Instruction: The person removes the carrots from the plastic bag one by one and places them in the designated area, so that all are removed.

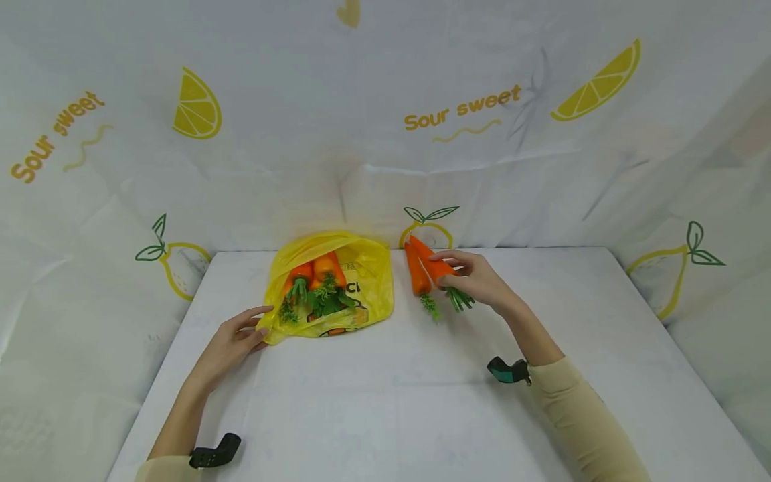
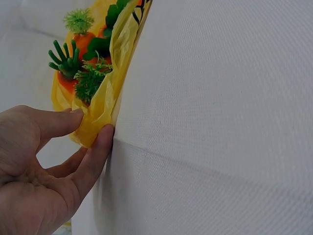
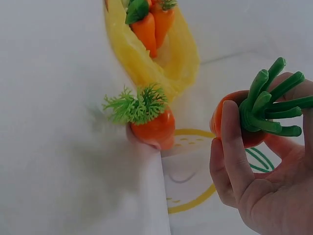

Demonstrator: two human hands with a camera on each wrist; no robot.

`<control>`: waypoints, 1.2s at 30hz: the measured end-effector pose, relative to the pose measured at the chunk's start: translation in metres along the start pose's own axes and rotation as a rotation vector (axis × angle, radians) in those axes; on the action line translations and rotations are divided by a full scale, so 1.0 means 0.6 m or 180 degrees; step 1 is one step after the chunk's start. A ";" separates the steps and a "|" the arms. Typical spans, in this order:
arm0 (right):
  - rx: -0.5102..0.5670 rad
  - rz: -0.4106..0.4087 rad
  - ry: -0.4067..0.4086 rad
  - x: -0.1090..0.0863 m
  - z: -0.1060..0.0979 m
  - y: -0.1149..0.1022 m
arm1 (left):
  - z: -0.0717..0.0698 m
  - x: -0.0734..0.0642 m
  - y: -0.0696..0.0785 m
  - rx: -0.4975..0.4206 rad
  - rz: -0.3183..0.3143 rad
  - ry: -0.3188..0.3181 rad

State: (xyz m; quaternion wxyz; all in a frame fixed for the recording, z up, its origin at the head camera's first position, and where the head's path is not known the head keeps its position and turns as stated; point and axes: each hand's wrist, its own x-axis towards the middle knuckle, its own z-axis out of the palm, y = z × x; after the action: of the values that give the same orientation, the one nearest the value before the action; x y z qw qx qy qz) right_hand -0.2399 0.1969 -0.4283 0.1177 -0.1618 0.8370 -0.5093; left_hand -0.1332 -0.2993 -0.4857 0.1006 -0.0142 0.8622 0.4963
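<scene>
A yellow plastic bag (image 1: 378, 288) lies on its side with its mouth toward me, and several orange carrots (image 1: 328, 266) with green tops are inside. My left hand (image 1: 236, 336) pinches the bag's lower left rim between thumb and fingers, as the left wrist view also shows. My right hand (image 1: 478, 278) grips a carrot with thick green stems (image 3: 261, 110) near its top end. Beside it on the table is another carrot (image 1: 417, 271) with a feathery green top (image 3: 139, 105). Whether the gripped carrot touches the table or the other carrot I cannot tell.
The white table (image 1: 361, 415) ends at a white cloth backdrop (image 1: 289, 167) printed with lemons and lettering. Black wrist cameras hang from both sleeves, the left one (image 1: 215, 452) and the right one (image 1: 507, 370), low over the table.
</scene>
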 end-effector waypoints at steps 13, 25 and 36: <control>-0.0062 0.0259 0.0033 0.000 -0.014 0.031 | -0.001 0.003 -0.002 -0.0061 0.0039 -0.0018; -0.0197 0.0507 0.0014 0.014 -0.012 0.062 | -0.002 0.003 -0.003 -0.0086 0.0022 -0.0021; -0.0324 0.0575 -0.0058 0.030 -0.005 0.085 | 0.000 0.001 -0.004 -0.0058 0.0007 -0.0042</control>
State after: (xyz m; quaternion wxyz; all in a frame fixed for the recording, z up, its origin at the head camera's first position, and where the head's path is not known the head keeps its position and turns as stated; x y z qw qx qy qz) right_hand -0.2653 0.2139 -0.4731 0.1624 -0.0960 0.8719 -0.4519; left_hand -0.1335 -0.3001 -0.4878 0.1057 -0.0109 0.8569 0.5044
